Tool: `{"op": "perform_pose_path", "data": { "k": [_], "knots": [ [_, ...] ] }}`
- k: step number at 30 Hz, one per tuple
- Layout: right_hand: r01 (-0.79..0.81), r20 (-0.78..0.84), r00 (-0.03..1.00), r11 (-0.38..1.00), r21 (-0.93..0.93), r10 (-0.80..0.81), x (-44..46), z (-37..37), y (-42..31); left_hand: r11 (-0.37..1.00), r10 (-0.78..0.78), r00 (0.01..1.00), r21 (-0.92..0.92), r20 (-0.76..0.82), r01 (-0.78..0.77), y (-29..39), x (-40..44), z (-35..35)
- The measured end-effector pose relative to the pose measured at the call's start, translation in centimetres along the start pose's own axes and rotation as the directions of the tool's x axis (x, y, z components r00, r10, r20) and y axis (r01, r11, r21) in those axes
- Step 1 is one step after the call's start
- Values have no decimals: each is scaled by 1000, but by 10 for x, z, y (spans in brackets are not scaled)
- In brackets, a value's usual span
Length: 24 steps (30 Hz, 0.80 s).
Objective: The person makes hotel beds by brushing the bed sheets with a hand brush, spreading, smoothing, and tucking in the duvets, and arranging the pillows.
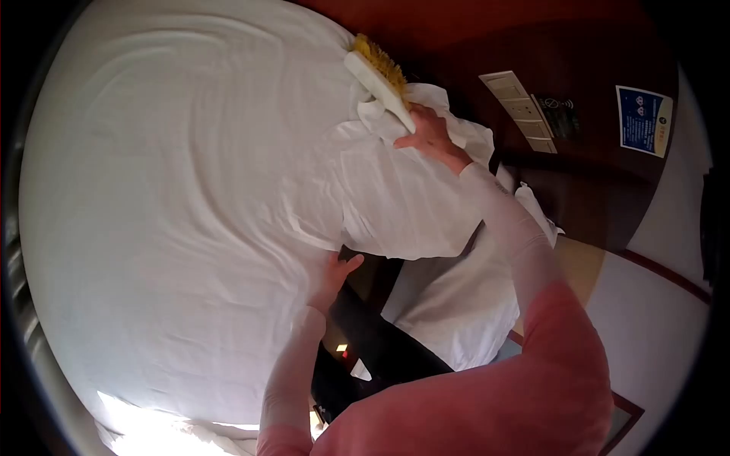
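“Two hands of ours are in view; what do they have?”

“Our right hand [432, 137] is closed around the end of the handle of the brush [379, 82]. Our left hand [332, 277] lies nearer our body, at the edge of the sheet [190, 152], thumb spread; its other fingers are hidden, so we cannot tell whether they grip cloth.”

“Where exactly is the brush?”

“Just beyond our right hand, over the sheet's far edge, near the panel [578, 45].”

“What worries us?”

“Our hold is right at the handle's end, so we judge that a snag at the bristles [384, 61] could twist the brush loose. The folds [407, 201] below our right hand lie slack; a sweep through them could ruck them up. If our left hand isn't pinning the sheet, the cloth could slide. Reaching too far could knock the brush against the panel.”

“And which way does it point?”

“Its long axis slants away from our right hand and to that hand's left, head farthest out, handle end in our grasp. The bristles face the panel; the smooth back faces the sheet.”
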State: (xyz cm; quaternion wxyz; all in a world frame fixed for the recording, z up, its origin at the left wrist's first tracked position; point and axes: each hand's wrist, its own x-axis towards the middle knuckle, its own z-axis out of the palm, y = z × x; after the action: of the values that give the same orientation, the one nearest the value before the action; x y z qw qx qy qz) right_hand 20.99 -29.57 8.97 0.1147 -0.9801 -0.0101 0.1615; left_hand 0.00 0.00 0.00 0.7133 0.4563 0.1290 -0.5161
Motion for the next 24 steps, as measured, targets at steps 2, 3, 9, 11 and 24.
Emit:
{"op": "perform_pose_path", "data": {
  "k": [2, 3, 9, 11, 24],
  "knots": [
    [25, -198, 980, 1000, 3, -23, -22, 44, -21, 991, -111, 994, -69, 0, 111, 26, -8, -7],
    [0, -303, 953, 998, -67, -20, -23, 45, 31, 988, -112, 994, -106, -4, 111, 34, 37, 38],
    [-264, 80, 945, 590, 763, 318, -107, 63, -110, 983, 176, 984, -59, -3, -176, 15, 32, 63],
    [-333, 270, 940, 374, 866, 211, -148, 58, -171, 976, 208, 977, -49, -42, -210, 5, 5, 57],
    [-88, 224, 953, 522, 849, -203, -215, 23, -322, 842, 86, 706, -327, -703, -429, -64, -337, 12]
  ]
}}
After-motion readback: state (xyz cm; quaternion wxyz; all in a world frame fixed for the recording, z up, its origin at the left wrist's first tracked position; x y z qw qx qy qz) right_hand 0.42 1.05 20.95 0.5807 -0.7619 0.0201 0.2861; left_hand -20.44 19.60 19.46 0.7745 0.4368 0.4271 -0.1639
